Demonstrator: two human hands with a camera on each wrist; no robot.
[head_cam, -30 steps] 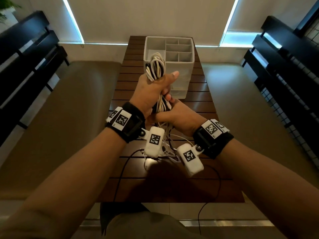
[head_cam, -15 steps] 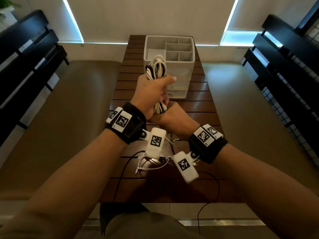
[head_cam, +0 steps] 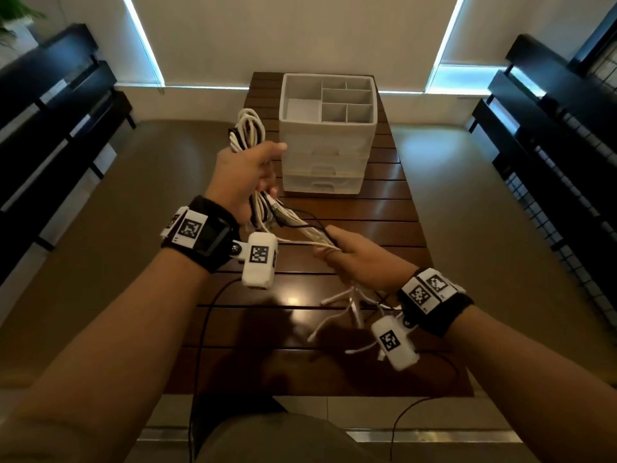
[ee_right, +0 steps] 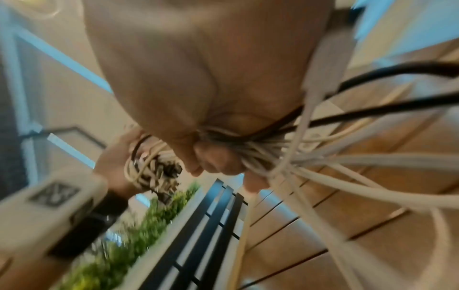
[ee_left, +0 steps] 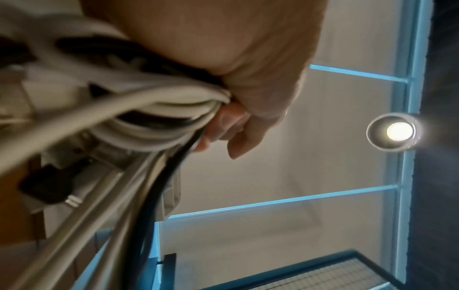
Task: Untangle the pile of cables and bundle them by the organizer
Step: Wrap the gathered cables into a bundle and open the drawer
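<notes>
Just in front of the white plastic compartmented organizer with drawers (head_cam: 329, 142), on its left side, your left hand (head_cam: 245, 177) holds the looped bundle of white and black cables (head_cam: 247, 132) upright above the dark slatted wooden tabletop (head_cam: 384, 212). Its fingers (ee_left: 238, 125) are curled round the coil's waist, as the left wrist view shows. Nearer you than the organizer, your right hand (head_cam: 354, 255) has its fingers (ee_right: 216, 160) closed round the run of strands leaving the coil, drawn taut between the two hands. Past that hand the loose white cable tails (head_cam: 347, 312) fan out and trail onto the tabletop.

The risks, as I judge them:
- You are gripping many strands at once. If the right hand pulls harder, any crossing inside the coil is likely to cinch into a knot rather than free itself.
- The left hand grips only the middle of the coil. If that grip eases under the pull, the upper loops could slide through and the bundle would spill open.
- The trailing tails lie spread near your right wrist camera (head_cam: 395, 344). A sweep of the arm could snag a plug there.
- The coil stands just beside the organizer's near left corner. A sideways tug might knock it.
</notes>
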